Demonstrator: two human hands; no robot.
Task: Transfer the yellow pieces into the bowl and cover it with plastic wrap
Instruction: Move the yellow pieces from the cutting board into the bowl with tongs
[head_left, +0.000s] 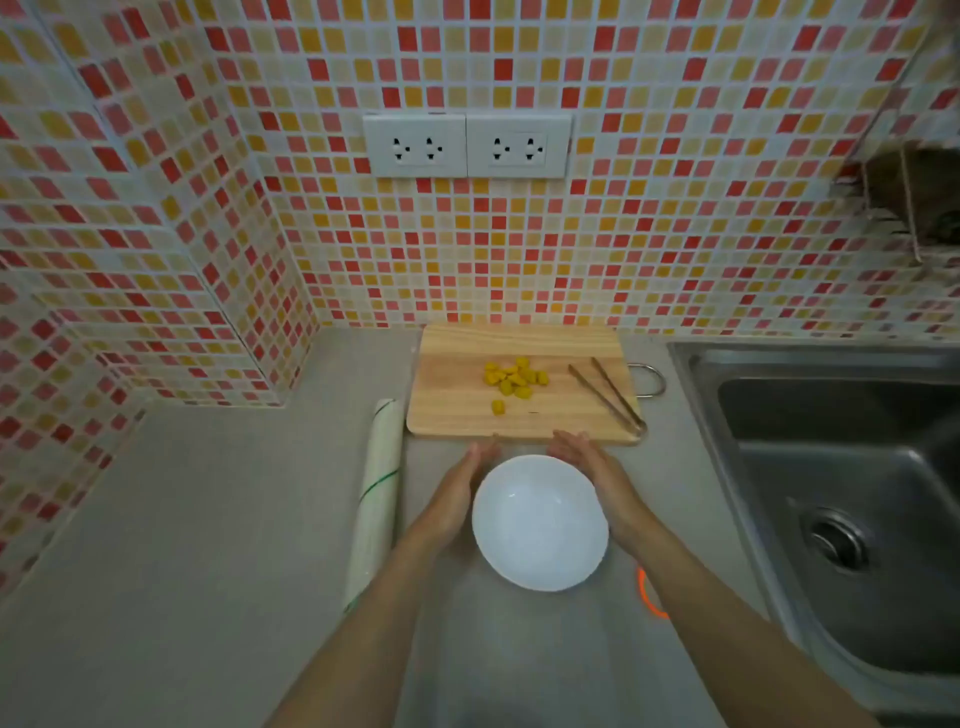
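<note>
White bowl (540, 522) upright, mouth up, between both open hands.

Single head cam, wide-angle, looking forward-down over counter (208, 519); tiled wall (675, 234) at 12 o'clock, sink (831, 467) at 3.

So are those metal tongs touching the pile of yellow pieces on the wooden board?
Apart. The head view shows bare wooden cutting board between the metal tongs and the yellow pieces.
</note>
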